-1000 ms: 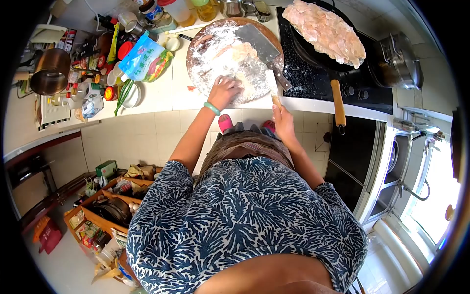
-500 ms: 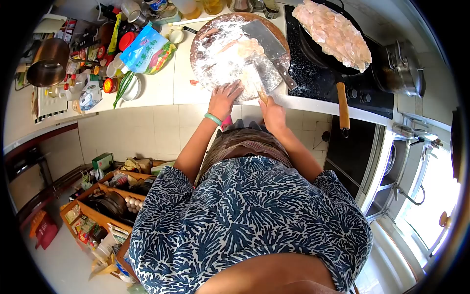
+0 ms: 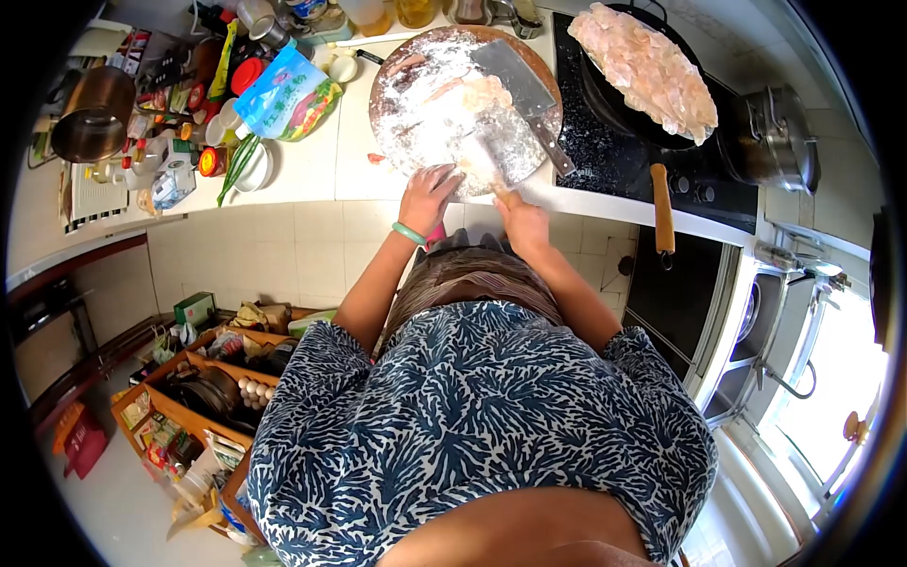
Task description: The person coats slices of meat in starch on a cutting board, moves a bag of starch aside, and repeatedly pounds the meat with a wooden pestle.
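Observation:
A round wooden board (image 3: 385,87) dusted with white powder lies on the counter, with pale flattened pieces (image 3: 484,94) on it. My left hand (image 3: 431,197), with a green bangle at the wrist, rests at the board's near edge with its fingers spread. Just right of it, my right hand (image 3: 521,223) grips the wooden handle of a tool (image 3: 487,161); its pale front part lies over the powder and is blurred. A cleaver (image 3: 514,77) lies flat on the board's right side, its handle reaching past the edge.
Right of the board, a pan with a wooden handle (image 3: 663,210) on the black stove holds thin pale slices (image 3: 647,71). Beyond it stands a steel pot (image 3: 779,137). To the left are a blue bag (image 3: 283,94), a white bowl (image 3: 255,168) and jars.
My right hand has moved left with the tool, from the board's right edge to beside my left hand. The tool now lies over the powdered pieces. The whole view has shifted slightly.

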The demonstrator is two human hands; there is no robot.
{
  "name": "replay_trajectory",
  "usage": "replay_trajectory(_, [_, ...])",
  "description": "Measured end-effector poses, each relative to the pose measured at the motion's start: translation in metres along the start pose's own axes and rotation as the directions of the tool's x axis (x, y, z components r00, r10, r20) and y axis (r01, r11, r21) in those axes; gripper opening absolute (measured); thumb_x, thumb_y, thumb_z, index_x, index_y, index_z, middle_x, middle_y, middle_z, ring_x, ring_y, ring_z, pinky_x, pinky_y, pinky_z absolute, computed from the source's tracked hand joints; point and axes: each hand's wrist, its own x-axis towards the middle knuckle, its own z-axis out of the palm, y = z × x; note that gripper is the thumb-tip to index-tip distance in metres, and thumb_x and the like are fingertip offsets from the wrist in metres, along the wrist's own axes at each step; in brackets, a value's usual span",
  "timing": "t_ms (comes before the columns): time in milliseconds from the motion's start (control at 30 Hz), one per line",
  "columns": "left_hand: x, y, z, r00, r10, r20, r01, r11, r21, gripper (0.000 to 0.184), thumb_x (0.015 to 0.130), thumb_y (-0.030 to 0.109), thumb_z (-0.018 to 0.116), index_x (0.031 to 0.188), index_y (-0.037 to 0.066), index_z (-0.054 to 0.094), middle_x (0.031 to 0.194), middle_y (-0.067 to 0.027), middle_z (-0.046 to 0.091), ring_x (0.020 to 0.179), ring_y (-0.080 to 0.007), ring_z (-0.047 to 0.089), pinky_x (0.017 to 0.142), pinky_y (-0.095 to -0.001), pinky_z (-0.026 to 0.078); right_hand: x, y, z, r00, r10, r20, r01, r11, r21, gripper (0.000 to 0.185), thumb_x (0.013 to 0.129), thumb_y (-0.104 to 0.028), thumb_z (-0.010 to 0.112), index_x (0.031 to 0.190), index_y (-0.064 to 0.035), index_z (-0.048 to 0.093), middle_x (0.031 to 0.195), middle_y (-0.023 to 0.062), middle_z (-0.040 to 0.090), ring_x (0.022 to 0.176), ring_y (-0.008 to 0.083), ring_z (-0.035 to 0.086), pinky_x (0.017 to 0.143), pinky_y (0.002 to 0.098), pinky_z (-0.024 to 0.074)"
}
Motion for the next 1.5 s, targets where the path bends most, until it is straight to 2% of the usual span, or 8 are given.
replay_trajectory(167, [-0.002,-0.003,0.003,0.990,-0.101,-0.103,0.085,0.985,-0.150,0.034,0.069,0.001,0.064,0.102,0.011,0.060,0.112,-0.0118,0.053,0.096,-0.0306,0.054,0.079,-0.0378,0.046,-0.002,-0.003,-0.005,0.998,-0.063,-0.016,0.062,0.997,-0.045,0.037,0.088,-0.040,0.048,0.088,-0.0035,0.051,0.064,0.0165,0.061,0.062,0.0348,0.062,0.059,0.0446,0.0482])
replay_trajectory(600, [-0.006,-0.006,0.011,0.949,-0.283,-0.139,0.222,0.913,-0.342,0.023,0.067,-0.004,0.064,0.088,0.003,0.056,0.110,-0.0169,0.045,0.096,-0.0320,0.053,0.080,-0.0363,0.046,0.009,0.006,0.009,0.980,-0.199,0.011,0.199,0.974,-0.110,0.036,0.088,-0.039,0.048,0.086,-0.0030,0.051,0.061,0.0146,0.061,0.056,0.0322,0.061,0.053,0.0423,0.0465])
replay_trajectory(900, [-0.006,-0.007,0.009,0.948,-0.271,-0.165,0.206,0.922,-0.328,0.021,0.066,-0.004,0.064,0.084,0.003,0.055,0.111,-0.0175,0.043,0.095,-0.0321,0.052,0.079,-0.0353,0.046,0.004,0.004,-0.003,0.996,-0.080,-0.027,0.080,0.997,-0.005,0.036,0.088,-0.039,0.049,0.088,-0.0031,0.052,0.060,0.0169,0.059,0.058,0.0359,0.059,0.057,0.0457,0.0464])
replay_trajectory(1200, [0.000,-0.005,0.008,0.938,-0.325,-0.117,0.253,0.877,-0.410,0.021,0.069,0.000,0.064,0.089,0.002,0.057,0.106,-0.0167,0.048,0.083,-0.0300,0.055,0.074,-0.0360,0.047,0.005,0.016,0.007,0.996,0.001,0.085,0.010,0.991,-0.130,0.035,0.088,-0.039,0.048,0.091,-0.0044,0.054,0.068,0.0188,0.062,0.066,0.0360,0.061,0.061,0.0450,0.0480])
replay_trajectory(1267, [0.012,-0.005,0.008,0.925,-0.371,-0.085,0.304,0.853,-0.424,0.023,0.070,0.003,0.065,0.092,0.001,0.058,0.103,-0.0169,0.050,0.084,-0.0308,0.055,0.075,-0.0368,0.046,0.001,0.007,-0.009,0.997,0.075,0.004,-0.075,0.996,0.049,0.036,0.089,-0.038,0.047,0.092,-0.0031,0.054,0.068,0.0199,0.061,0.066,0.0369,0.061,0.061,0.0456,0.0469])
replay_trajectory(1333, [0.034,-0.003,0.017,0.912,-0.344,-0.223,0.273,0.915,-0.296,0.034,0.071,0.008,0.067,0.102,0.001,0.054,0.095,-0.0163,0.053,0.085,-0.0310,0.054,0.076,-0.0368,0.045,-0.005,0.011,-0.016,0.989,0.126,-0.079,-0.109,0.975,0.192,0.037,0.090,-0.038,0.046,0.090,-0.0018,0.054,0.067,0.0201,0.060,0.066,0.0374,0.060,0.060,0.0457,0.0460])
replay_trajectory(1400, [0.056,0.005,0.027,0.879,-0.463,-0.113,0.416,0.861,-0.291,0.043,0.072,0.013,0.069,0.109,0.000,0.052,0.091,-0.0176,0.054,0.085,-0.0337,0.053,0.076,-0.0396,0.044,-0.007,0.018,-0.020,0.970,0.190,-0.154,-0.131,0.934,0.331,0.037,0.091,-0.037,0.045,0.087,-0.0005,0.054,0.067,0.0204,0.059,0.065,0.0379,0.060,0.059,0.0458,0.0450])
replay_trajectory(1500, [0.074,0.006,0.038,0.857,-0.497,-0.138,0.493,0.868,-0.062,0.040,0.069,0.017,0.071,0.104,0.003,0.057,0.085,-0.0162,0.057,0.084,-0.0319,0.055,0.076,-0.0388,0.044,-0.012,0.027,-0.022,0.957,0.224,-0.185,-0.102,0.855,0.508,0.041,0.092,-0.035,0.044,0.076,0.0009,0.055,0.062,0.0200,0.057,0.060,0.0379,0.057,0.056,0.0451,0.0423])
